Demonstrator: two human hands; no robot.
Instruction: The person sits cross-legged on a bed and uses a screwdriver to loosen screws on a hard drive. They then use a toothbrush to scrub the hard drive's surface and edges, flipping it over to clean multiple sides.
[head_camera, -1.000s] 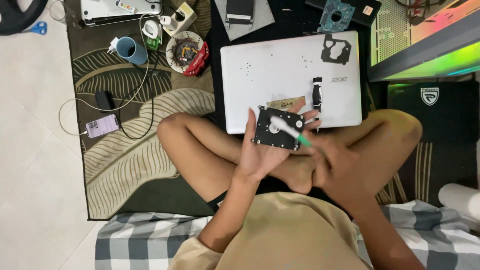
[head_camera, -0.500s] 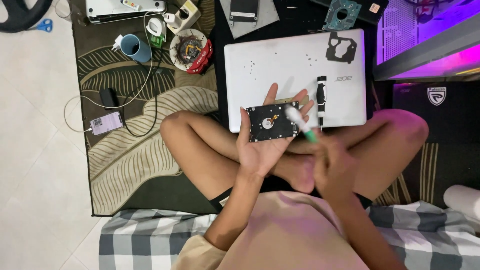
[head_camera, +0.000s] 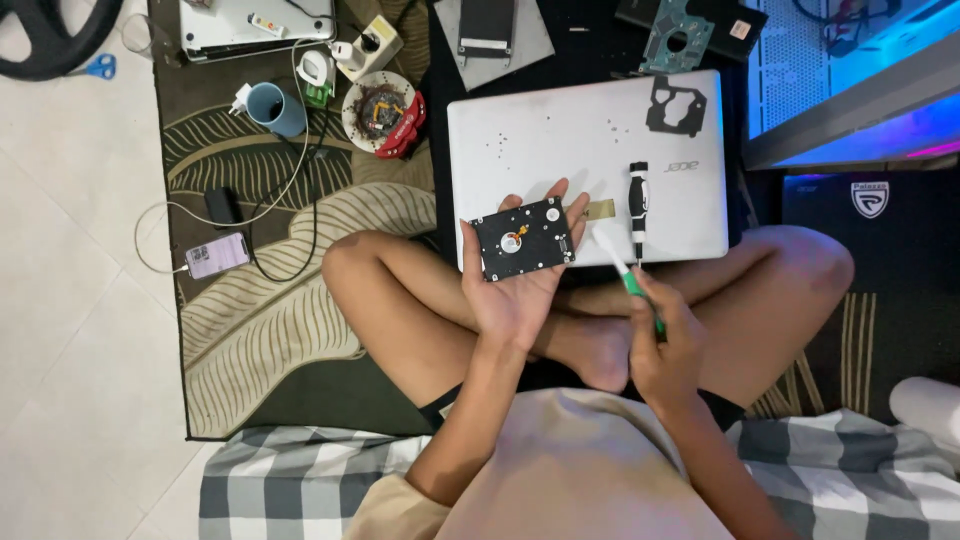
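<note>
Left hand (head_camera: 520, 290) open, palm up, fingers spread, black hard drive (head_camera: 523, 238) lying flat on it, above crossed legs. Right hand (head_camera: 665, 345) closed around green-and-white brush (head_camera: 622, 268), possibly toothbrush, bristle end pointing toward drive, not touching. Closed silver laptop (head_camera: 560, 140) behind, black screwdriver (head_camera: 638, 208) lying on lid. Blue mug (head_camera: 275, 108), phone (head_camera: 216, 254) on leaf-pattern rug (head_camera: 260, 330).
</note>
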